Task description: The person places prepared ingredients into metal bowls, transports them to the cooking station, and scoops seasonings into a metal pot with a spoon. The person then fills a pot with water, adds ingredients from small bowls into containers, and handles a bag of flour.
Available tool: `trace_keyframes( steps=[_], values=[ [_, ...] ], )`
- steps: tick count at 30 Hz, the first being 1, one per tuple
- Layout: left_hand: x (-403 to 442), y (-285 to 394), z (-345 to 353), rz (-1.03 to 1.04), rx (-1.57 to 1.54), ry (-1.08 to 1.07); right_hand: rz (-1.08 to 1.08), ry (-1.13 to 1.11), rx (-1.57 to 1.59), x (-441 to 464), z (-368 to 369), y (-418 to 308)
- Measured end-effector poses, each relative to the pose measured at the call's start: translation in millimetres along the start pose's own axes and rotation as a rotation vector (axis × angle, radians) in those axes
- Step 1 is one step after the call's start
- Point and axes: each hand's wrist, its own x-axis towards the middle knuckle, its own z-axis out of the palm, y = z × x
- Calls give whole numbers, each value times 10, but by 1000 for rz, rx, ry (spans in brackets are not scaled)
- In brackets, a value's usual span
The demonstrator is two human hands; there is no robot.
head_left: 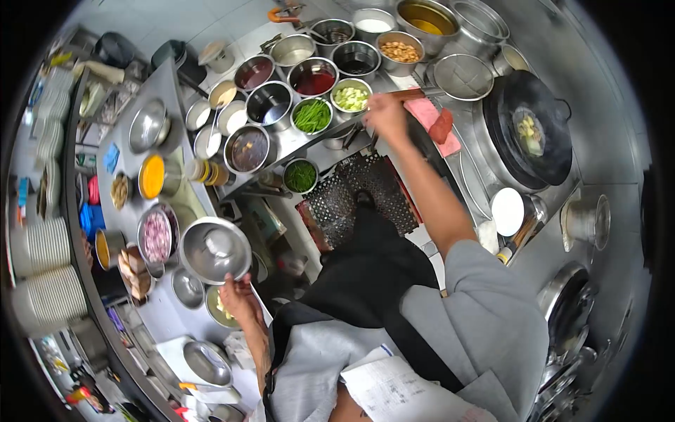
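Note:
My left hand [240, 301] grips the rim of a steel mixing bowl [200, 264], holding it tilted above the left counter. A pale patch, perhaps glare, shows inside the bowl. My right hand [387, 119] is closed beside a steel container of chopped pale-green vegetable [351, 97]. Right above its knuckles lies the wooden handle of a strainer [464, 76]; whether the fingers hold it or something else I cannot make out. A container of cut green stalks [312, 114] sits just left. On the stove at right, a black wok [555, 133] contains steaming food pieces [529, 133].
Several steel pots of sauces crowd the middle counter, with peanuts [401, 50] at the back. Sliced red onion [156, 235] and stacked plates [46, 302] are at left. A pink cloth [424, 112] lies beside the stove. A perforated mat [355, 193] covers the floor.

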Motion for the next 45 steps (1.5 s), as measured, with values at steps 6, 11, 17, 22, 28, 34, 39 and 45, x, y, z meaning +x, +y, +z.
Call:
trace_keyframes(
  steps=[6,11,17,22,28,34,39,45],
  values=[
    [145,-121,1943,-286,117,-339,-84,398,-511,1220,-903,136],
    [283,-371,3154,-317,359,-574,-259,38,-1009,2643,-841,243],
    [612,-671,4115,-260,466,-740,295,-569,-1325,3067,-605,226],
    [906,-852,4678,-289,519,-776,120,-260,-1099,3258,-578,861],
    [1355,-1239,5370,-273,578,-793,5,-403,-1009,3265,-952,357],
    [1522,-1450,6055,-389,465,-815,-271,-316,-649,2934,-1110,-541],
    [1406,-1552,6129,-361,423,-889,-252,-690,-821,2674,-920,-852],
    [1412,-1463,5287,-395,442,-755,-378,-78,-824,2917,-1220,-847]
  ],
)
